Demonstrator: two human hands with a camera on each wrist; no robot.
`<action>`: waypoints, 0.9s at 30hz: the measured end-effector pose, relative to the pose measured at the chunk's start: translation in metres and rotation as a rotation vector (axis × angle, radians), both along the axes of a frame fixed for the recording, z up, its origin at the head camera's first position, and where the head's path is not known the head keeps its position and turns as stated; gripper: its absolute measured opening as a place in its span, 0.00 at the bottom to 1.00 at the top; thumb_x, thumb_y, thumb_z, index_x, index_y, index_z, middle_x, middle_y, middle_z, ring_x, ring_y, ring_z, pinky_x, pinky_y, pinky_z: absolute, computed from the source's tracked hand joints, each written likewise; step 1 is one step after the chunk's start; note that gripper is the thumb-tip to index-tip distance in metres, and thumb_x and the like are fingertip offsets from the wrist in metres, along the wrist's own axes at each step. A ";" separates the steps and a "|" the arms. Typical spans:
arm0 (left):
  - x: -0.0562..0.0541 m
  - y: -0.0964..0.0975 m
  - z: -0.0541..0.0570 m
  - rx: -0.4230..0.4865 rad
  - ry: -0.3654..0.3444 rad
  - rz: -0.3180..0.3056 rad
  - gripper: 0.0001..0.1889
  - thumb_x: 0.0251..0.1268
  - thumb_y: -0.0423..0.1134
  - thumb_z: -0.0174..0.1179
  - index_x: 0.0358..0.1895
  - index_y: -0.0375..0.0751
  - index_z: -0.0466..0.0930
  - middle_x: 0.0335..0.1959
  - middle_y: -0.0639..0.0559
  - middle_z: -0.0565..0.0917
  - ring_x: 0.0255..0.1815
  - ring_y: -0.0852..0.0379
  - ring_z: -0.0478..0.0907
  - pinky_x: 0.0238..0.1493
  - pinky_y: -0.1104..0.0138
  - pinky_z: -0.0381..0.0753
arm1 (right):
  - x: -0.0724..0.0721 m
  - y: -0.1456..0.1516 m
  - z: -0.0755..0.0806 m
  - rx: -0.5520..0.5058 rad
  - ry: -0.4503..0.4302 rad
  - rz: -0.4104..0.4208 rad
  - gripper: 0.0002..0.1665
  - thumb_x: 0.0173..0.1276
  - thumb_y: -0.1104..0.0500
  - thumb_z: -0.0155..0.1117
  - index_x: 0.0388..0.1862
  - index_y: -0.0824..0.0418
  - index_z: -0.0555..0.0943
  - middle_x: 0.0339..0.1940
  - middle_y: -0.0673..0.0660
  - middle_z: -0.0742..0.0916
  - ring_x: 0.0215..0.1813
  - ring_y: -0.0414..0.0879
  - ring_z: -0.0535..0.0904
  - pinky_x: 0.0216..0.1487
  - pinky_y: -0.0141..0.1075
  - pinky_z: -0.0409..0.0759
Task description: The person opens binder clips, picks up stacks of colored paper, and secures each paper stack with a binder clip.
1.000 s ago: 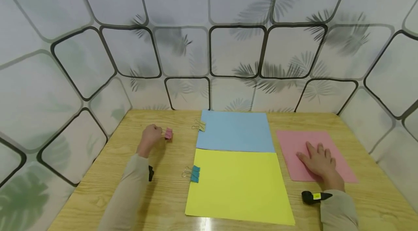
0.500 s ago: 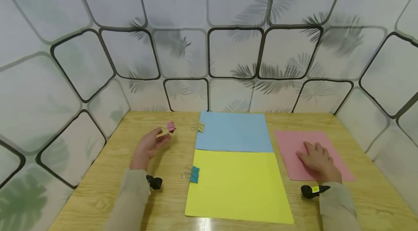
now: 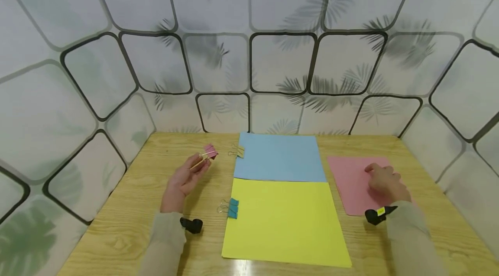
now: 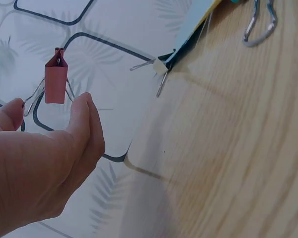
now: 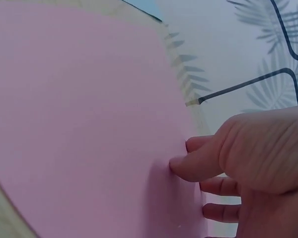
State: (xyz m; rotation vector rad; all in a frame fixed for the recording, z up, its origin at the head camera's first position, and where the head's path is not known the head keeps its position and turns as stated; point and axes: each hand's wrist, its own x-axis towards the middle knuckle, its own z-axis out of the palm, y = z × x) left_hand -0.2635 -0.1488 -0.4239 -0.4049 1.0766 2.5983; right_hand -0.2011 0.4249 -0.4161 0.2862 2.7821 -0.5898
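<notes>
"Two grips, were there?"
"Yes: the left hand [image 3: 185,180] pinched the pink clip [image 3: 211,150] above the table [image 3: 128,224]."
"And the right hand [image 3: 387,183]?"
"It gripped the pink paper [image 3: 354,185], right of the blue sheet [image 3: 280,157]."

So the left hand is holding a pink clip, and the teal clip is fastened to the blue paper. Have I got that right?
Not quite: the head view shows the teal clip on the yellow paper. The left hand is holding a pink clip.
</notes>
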 end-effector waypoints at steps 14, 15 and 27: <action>0.005 0.004 0.004 -0.034 0.005 0.012 0.16 0.78 0.41 0.52 0.59 0.35 0.67 0.51 0.45 0.74 0.53 0.54 0.79 0.67 0.68 0.71 | -0.006 0.001 0.020 -0.024 -0.114 -0.236 0.45 0.65 0.55 0.64 0.62 0.85 0.52 0.52 0.90 0.59 0.50 0.77 0.58 0.47 0.64 0.71; 0.005 0.004 0.004 -0.043 0.007 0.009 0.16 0.78 0.41 0.52 0.58 0.35 0.67 0.49 0.46 0.76 0.52 0.54 0.80 0.67 0.67 0.72 | -0.006 0.001 0.021 -0.021 -0.117 -0.248 0.47 0.65 0.54 0.64 0.63 0.85 0.50 0.53 0.91 0.59 0.50 0.78 0.58 0.48 0.65 0.71; 0.009 0.002 0.001 -0.004 0.079 -0.025 0.13 0.72 0.42 0.61 0.47 0.36 0.76 0.43 0.46 0.82 0.48 0.54 0.83 0.60 0.68 0.79 | -0.006 0.010 0.017 0.046 -0.146 -0.314 0.60 0.62 0.38 0.68 0.62 0.89 0.54 0.53 0.94 0.59 0.55 0.82 0.59 0.50 0.65 0.72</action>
